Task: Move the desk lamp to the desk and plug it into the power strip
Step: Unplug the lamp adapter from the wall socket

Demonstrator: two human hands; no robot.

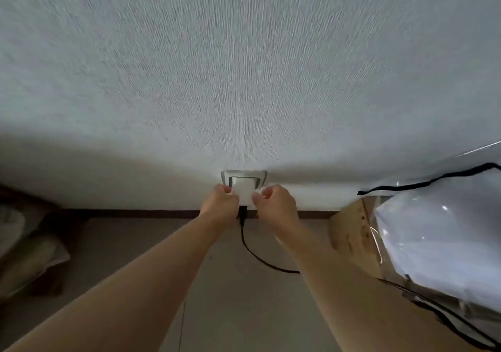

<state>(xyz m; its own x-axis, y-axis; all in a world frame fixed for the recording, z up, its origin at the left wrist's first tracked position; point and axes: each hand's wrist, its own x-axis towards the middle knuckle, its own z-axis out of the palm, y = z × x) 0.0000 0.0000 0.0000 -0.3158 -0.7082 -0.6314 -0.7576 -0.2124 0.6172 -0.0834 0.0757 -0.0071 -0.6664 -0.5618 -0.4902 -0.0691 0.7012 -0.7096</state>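
Both hands are at the wall outlet [244, 179], low on the wall just above the dark baseboard [135, 213]. The left hand [221, 202] and the right hand [273, 202] are each curled in a narrow grip on opposite sides of a white adapter [245, 193] that sits in the outlet. The fingertips pinch its edges, so both grips hold the adapter and nothing else. A black cable [252, 251] leaves the adapter's underside, drops to the floor [230, 311] and runs off to the right under the right forearm.

The lamp itself is not in view, and neither are the table and the power strip. Judging by the task, this cable is probably the lamp's, and the step in hand is freeing it from the wall.

To do it well, pull straight out from the wall, with even force from both sides, so the prongs leave without bending. Grip the adapter body, never the cable or its small black connector, which could strain or come loose. Keep fingertips off the gap behind the adapter, clear of the prongs.

A plastic-wrapped bundle [439, 229] on a cardboard box [352, 232] lies near on the right; the cable may snag there when gathered, so lift it clear, don't drag it.
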